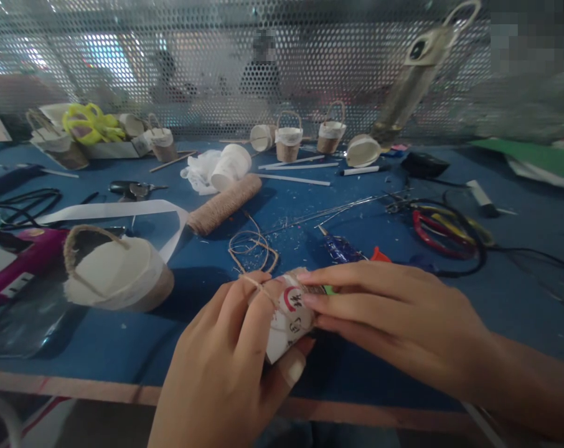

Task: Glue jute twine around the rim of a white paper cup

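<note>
A white paper cup (289, 320) with red and black print lies on its side between my hands. My left hand (230, 354) is closed around it, with the thumb underneath and fingers over the top. A strand of twine (256, 284) crosses the left fingers and loops back onto the table. Brown twine covers part of the cup at its right end. My right hand (394, 323) grips that end, its fingertips pressed on the printed side and its thumb hidden. Beyond the cup lies a roll of brown twine (225, 204).
A small twine-wrapped basket (123, 277) stands at the left, with several more along the perforated metal screen (207, 74). A magenta power strip (27, 258), white ribbon (118, 211), blue-handled tool (340, 247), cables (478, 249) and white sticks (294, 180) lie around.
</note>
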A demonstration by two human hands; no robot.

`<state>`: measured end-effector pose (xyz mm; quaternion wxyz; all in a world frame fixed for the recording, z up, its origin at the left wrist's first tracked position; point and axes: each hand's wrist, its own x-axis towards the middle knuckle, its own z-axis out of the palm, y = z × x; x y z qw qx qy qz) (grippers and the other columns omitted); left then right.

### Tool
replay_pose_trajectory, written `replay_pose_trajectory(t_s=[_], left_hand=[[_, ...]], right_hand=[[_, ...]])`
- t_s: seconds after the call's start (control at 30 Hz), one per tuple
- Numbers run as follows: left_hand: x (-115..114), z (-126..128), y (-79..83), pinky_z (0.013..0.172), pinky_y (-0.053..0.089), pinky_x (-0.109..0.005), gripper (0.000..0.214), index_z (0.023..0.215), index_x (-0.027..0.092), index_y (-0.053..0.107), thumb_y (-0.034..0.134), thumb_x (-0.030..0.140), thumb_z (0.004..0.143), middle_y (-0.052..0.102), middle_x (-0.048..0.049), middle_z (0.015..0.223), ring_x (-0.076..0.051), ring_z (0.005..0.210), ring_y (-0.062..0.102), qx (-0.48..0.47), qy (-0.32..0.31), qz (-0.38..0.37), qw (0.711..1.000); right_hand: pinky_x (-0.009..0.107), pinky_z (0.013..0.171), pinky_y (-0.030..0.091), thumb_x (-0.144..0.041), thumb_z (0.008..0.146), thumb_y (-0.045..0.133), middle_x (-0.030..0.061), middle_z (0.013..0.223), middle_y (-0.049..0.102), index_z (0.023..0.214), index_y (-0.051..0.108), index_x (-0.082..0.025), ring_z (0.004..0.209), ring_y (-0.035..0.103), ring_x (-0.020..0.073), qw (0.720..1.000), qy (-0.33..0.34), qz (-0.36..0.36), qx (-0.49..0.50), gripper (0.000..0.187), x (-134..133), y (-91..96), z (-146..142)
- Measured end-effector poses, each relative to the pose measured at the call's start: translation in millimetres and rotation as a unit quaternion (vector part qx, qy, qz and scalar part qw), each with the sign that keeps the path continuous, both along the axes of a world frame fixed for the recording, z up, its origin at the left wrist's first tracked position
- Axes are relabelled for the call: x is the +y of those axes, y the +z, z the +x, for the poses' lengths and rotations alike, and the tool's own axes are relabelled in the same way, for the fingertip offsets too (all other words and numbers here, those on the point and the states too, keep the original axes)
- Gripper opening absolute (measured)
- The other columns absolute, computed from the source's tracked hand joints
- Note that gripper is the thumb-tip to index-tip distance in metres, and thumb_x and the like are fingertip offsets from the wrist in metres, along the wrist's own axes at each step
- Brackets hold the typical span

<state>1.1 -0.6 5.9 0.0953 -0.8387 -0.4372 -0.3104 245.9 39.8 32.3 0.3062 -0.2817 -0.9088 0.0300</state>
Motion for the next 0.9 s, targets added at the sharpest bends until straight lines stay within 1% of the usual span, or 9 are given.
replay_pose_trajectory(t_s=[0.1,0.2,0.3,0.37,0.47,0.5,0.6,0.73,0.9], left_hand=[[1.2,-1.2,0.2,0.081,0.067,-0.041,0.034,0.138,0.015,0.055,0.052,0.034,0.109,0.074,-0.0151,0.125,-0.03,0.108,0.073,0.006,-0.005,0.002,1.0],[2.4,-3.3,-1.1,0.08,0.066,-0.041,0.037,0.139,0.015,0.055,0.056,0.035,0.108,0.074,-0.0156,0.127,-0.031,0.109,0.073,0.012,-0.008,0.007,1.0],[2.4,-3.7,-2.2,0.08,0.066,-0.041,0.038,0.14,0.015,0.055,0.056,0.036,0.108,0.073,-0.0161,0.128,-0.031,0.109,0.073,0.012,-0.005,0.008,1.0],[1.4,-2.6,-2.1,0.079,0.066,-0.041,0.037,0.139,0.014,0.055,0.055,0.035,0.108,0.074,-0.0162,0.127,-0.03,0.107,0.074,0.01,-0.004,0.009,1.0],[-0.4,-1.2,-1.3,0.08,0.066,-0.04,0.034,0.137,0.015,0.055,0.055,0.035,0.109,0.074,-0.0153,0.125,-0.029,0.106,0.074,0.0,0.001,0.005,1.0],[-0.9,-1.2,-1.1,0.08,0.065,-0.04,0.034,0.138,0.016,0.055,0.054,0.035,0.109,0.074,-0.0148,0.125,-0.029,0.106,0.074,-0.001,0.002,0.004,1.0],[-1.2,-2.2,-1.2,0.081,0.066,-0.039,0.037,0.141,0.017,0.054,0.055,0.035,0.109,0.074,-0.0137,0.127,-0.028,0.108,0.074,0.009,-0.003,0.003,1.0],[0.4,-1.8,-1.6,0.081,0.066,-0.04,0.037,0.141,0.016,0.055,0.056,0.035,0.109,0.074,-0.014,0.125,-0.029,0.108,0.074,0.007,-0.002,0.005,1.0],[1.2,-0.2,-1.8,0.08,0.066,-0.041,0.037,0.139,0.015,0.055,0.057,0.034,0.108,0.074,-0.0164,0.127,-0.03,0.106,0.074,0.001,-0.002,0.009,1.0]], right_hand=[[0.037,0.085,0.068,-0.03,0.116,0.054,0.0025,0.128,0.085,0.113,0.081,-0.03,0.1,0.085,0.0214,1.0,-0.01,-0.009,-0.009,0.027,-0.3,-1.3,0.5],[0.037,0.088,0.067,-0.028,0.115,0.053,0.0018,0.131,0.084,0.105,0.081,-0.031,0.104,0.084,0.0215,1.0,-0.003,-0.015,0.004,0.03,-0.2,-2.5,0.7],[0.034,0.09,0.066,-0.026,0.115,0.053,0.0025,0.131,0.084,0.1,0.078,-0.028,0.105,0.084,0.0203,1.0,0.012,-0.018,0.006,0.029,0.4,-1.4,-0.4],[0.034,0.091,0.066,-0.026,0.115,0.055,0.0037,0.128,0.085,0.103,0.077,-0.026,0.106,0.084,0.0206,1.0,0.011,-0.021,0.001,0.025,0.6,-0.2,-1.1],[0.035,0.093,0.066,-0.028,0.114,0.056,0.0051,0.126,0.086,0.122,0.076,-0.024,0.109,0.084,0.0217,1.0,0.001,-0.014,-0.002,0.021,0.3,0.0,-1.3],[0.036,0.093,0.066,-0.028,0.114,0.057,0.0048,0.127,0.085,0.124,0.076,-0.025,0.108,0.084,0.0216,1.0,0.002,-0.009,-0.001,0.022,0.0,-0.4,-1.0],[0.036,0.089,0.066,-0.027,0.114,0.057,0.0032,0.128,0.085,0.113,0.078,-0.027,0.103,0.084,0.0208,1.0,0.008,-0.007,0.005,0.021,-0.5,-1.8,-0.2],[0.036,0.09,0.066,-0.028,0.114,0.055,0.0038,0.125,0.086,0.105,0.078,-0.027,0.103,0.084,0.021,0.999,0.001,-0.036,-0.001,0.024,0.7,-1.6,-0.2],[0.027,0.089,0.065,-0.034,0.116,0.056,0.0038,0.118,0.085,0.098,0.076,-0.025,0.097,0.083,0.0167,0.998,0.017,-0.048,0.021,0.028,4.0,4.5,1.7]])
